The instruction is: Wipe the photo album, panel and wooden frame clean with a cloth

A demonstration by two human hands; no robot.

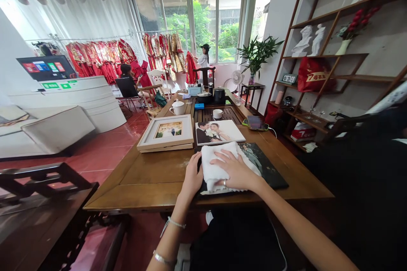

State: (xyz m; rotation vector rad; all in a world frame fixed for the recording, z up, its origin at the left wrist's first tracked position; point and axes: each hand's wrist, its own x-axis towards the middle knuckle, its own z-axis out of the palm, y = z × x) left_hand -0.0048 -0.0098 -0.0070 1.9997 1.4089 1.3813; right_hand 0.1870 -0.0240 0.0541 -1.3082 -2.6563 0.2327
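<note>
A dark photo panel lies flat on the wooden table in front of me, with part of its picture showing on the right. Over its left part is a folded white towel. My right hand grips the towel from above, fingers spread across it and the thumb, with a ring, tucked at the near fold. At the panel's left edge, my left hand holds that side, its fingers close together beside the towel. Just beyond lies a white-edged wedding photo. A white picture frame rests to its left, stacked on another.
Farther along the wooden table are a lidded white cup, a small white bowl, and a phone with a cable. A dark wooden chair stands at left, shelves at right. Two people are in the background.
</note>
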